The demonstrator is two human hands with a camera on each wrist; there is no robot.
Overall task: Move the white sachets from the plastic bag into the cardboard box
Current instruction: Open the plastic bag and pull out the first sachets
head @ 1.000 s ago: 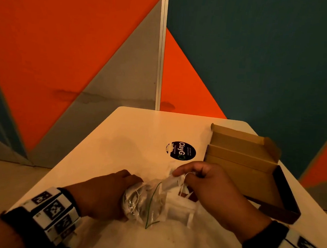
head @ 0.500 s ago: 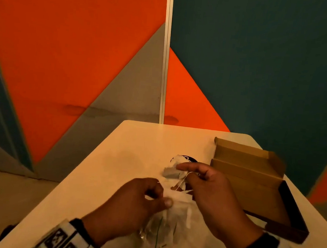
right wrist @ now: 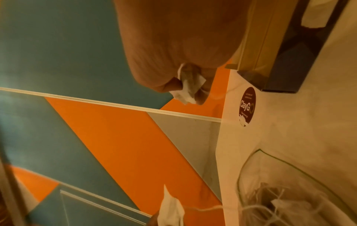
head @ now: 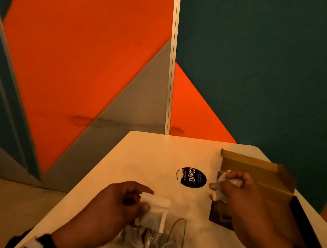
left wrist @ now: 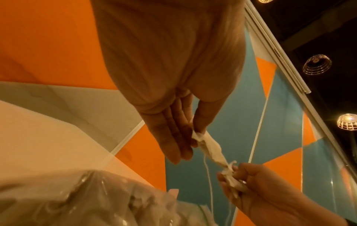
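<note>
My left hand (head: 134,201) pinches a white sachet (head: 155,210) between thumb and fingers just above the clear plastic bag (head: 150,239) at the table's near edge. In the left wrist view that sachet (left wrist: 209,147) hangs from my thumb with a thin string trailing down. My right hand (head: 232,184) grips crumpled white sachets (head: 219,189) at the left wall of the open cardboard box (head: 252,168). In the right wrist view the bunched sachets (right wrist: 188,88) stick out of my curled fingers, and the bag (right wrist: 289,198) shows more sachets and strings inside.
A round black ClayGo sticker (head: 191,177) lies on the white table (head: 137,157) between my hands. The box's lid flap stands up at the back, its dark tray runs along the table's right edge. Orange, grey and teal wall panels stand right behind the table.
My right hand has carried its sachets right and away, up to the box's left wall. My left hand has lifted a sachet out of the bag, and the hands have drawn apart.
</note>
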